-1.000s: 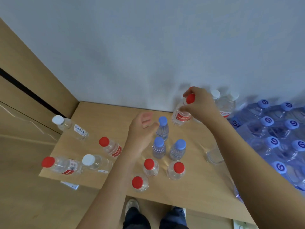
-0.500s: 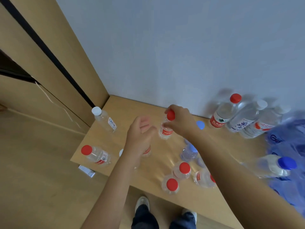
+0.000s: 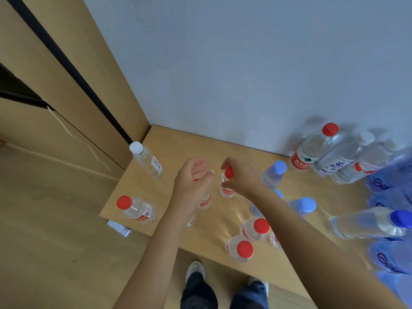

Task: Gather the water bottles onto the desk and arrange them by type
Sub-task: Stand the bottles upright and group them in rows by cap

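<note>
Desk (image 3: pixel 169 141) of pale wood fills a corner, with a grey wall (image 3: pixel 245 63) behind, a wooden cabinet (image 3: pixel 66 63) at the left and wood flooring (image 3: pixel 55 241) below. Clear water fills the bottles. The right hand (image 3: pixel 242 176) pinches a small red-capped bottle (image 3: pixel 227 185) by its neck, upright at mid-desk. The left hand (image 3: pixel 192 186) hovers beside it, fingers loosely curled and holding nothing, covering another red-labelled bottle (image 3: pixel 206 200). I count four more small red caps in plain sight, three pale-blue caps, one small white-capped bottle (image 3: pixel 147 160), and three big bottles (image 3: pixel 312 150) by the wall. Blue packs (image 3: pixel 392 257) crowd the right edge.
</note>
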Motion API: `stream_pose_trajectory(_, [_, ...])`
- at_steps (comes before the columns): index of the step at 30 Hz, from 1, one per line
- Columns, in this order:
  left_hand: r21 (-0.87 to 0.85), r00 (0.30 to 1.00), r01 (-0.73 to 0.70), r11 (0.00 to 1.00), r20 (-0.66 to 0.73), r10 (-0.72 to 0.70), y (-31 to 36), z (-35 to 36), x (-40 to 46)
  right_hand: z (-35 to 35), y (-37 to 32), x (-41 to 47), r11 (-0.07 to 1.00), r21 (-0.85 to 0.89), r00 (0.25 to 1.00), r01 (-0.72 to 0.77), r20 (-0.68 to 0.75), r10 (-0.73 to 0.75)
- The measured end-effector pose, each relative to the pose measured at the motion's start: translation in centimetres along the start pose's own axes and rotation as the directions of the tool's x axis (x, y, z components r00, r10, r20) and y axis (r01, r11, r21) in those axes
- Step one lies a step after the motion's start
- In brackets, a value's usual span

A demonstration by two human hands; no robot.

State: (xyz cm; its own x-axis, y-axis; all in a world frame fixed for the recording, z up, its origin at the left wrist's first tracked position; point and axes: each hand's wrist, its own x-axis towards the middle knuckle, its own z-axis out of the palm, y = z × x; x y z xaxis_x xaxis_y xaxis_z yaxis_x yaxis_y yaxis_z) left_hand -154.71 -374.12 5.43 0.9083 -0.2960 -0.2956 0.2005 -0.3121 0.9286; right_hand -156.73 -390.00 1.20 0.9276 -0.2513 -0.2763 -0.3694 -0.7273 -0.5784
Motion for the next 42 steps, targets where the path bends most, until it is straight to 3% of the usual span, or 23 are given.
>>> stream_pose_trajectory(5, [-0.004,0.997,-0.042,0.999,0.057,0.042,1.2,1.5,-0.3,-1.9,0.5,-0.9,0.991,0.134,0.999,0.001,0.039,-0.006])
stream_pose_trajectory(10, [-0.03,0.984,-0.095,0.995,0.151,0.098,3.4,5.1,-1.0,-7.6,3.7,-5.2,0.967,0.254,0.985,-0.003,-0.164,0.046])
stream_pose_trajectory(14, [-0.03,0.943,-0.132,0.991,0.305,0.134,4.8,10.1,-2.5,-11.8,7.9,-10.3,0.949,0.315,0.917,-0.026,-0.37,0.148])
stream_pose_trajectory(18, [0.007,0.87,-0.144,0.99,0.477,0.123,5.3,15.8,-4.9,-14.4,12.2,-14.4,0.942,0.314,0.844,-0.121,-0.467,0.264])
stream_pose_trajectory(23, [0.032,0.804,-0.141,0.99,0.586,0.096,4.4,21.3,-7.4,-14.4,16.8,-18.1,0.905,0.383,0.832,-0.182,-0.43,0.35])
stream_pose_trajectory(29, [0.077,0.799,-0.114,0.99,0.6,0.045,1.9,25.9,-8.7,-12.1,21.3,-19.8,0.814,0.54,0.818,-0.214,-0.356,0.451])
stream_pose_trajectory(35, [0.084,0.819,-0.085,0.993,0.574,0.021,-1.8,29.6,-7.9,-10.1,23.8,-19.3,0.737,0.66,0.855,-0.145,-0.292,0.429])
stream_pose_trajectory(42, [0.08,0.852,0.06,0.995,0.515,-0.093,-4.9,33.2,-6.3,-11.2,24.9,-16.7,0.792,0.603,0.9,-0.099,-0.284,0.33])
